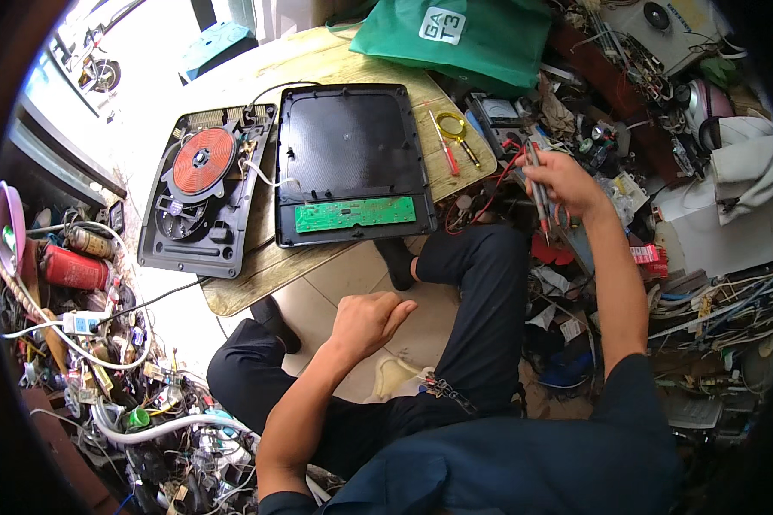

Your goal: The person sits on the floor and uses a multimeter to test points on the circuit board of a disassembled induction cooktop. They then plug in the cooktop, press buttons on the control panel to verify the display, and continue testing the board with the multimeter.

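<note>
My right hand grips meter probes with red leads, beside an analog multimeter at the table's right. My left hand is a loose fist above my lap; whatever it may hold is hidden. An opened induction cooker base with an orange coil lies on the wooden table. Beside it lies its black top shell, inside up, with a green circuit board, linked by a white wire. A red pen and a yellow magnifier lie right of the shell.
A green bag sits at the table's back. Cluttered electronic scrap and cables crowd the right. A red cylinder, a power strip and tangled parts fill the left. A blue box and a motorbike stand beyond.
</note>
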{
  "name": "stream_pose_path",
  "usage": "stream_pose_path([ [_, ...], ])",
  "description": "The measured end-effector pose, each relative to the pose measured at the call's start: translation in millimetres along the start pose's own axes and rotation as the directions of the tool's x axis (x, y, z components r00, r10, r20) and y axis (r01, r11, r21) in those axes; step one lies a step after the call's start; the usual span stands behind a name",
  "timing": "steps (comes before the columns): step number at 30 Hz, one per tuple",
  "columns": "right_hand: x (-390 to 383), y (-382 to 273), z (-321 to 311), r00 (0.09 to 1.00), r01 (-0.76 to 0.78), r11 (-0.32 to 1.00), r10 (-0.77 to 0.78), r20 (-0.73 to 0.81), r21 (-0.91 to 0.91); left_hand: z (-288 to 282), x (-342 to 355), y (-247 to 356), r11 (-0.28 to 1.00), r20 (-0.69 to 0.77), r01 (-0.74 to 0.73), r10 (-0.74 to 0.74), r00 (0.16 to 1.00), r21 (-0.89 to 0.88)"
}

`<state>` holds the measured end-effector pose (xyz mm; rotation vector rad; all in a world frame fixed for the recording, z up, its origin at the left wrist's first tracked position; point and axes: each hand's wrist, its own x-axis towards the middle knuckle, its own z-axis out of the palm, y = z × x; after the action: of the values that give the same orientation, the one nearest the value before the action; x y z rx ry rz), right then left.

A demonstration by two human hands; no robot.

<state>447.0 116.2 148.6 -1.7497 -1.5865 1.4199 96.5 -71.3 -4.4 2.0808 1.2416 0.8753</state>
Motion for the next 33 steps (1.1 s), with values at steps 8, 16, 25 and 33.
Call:
stream_pose_path([
  [8, 85, 2, -57, 0.992, 0.115, 0.872, -0.077, 0.098, -0.476, 8, 0, -10, 0.996, 0.069, 0.012, -0.018, 0.997, 0.086],
  [16, 80, -6, -36, 0.980, 0.142, 0.635, 0.015, 0.196, -0.759, 15, 0, -15, 0.994, 0.077, -0.001, -0.008, 0.997, 0.113],
  [25, 100, 64, -48, 0.828, -0.245, 0.375, -0.398, -0.394, -0.894, 9, 5, -20, 0.984, -0.035, 0.030, -0.024, 0.999, 0.177],
  [33, 31, 78, 106, 0.843, 0.281, 0.841, -0.446, -0.299, -0.464, -22, 10, -31, 0.938, -0.355, 0.146, -0.026, 0.935, 0.315],
])
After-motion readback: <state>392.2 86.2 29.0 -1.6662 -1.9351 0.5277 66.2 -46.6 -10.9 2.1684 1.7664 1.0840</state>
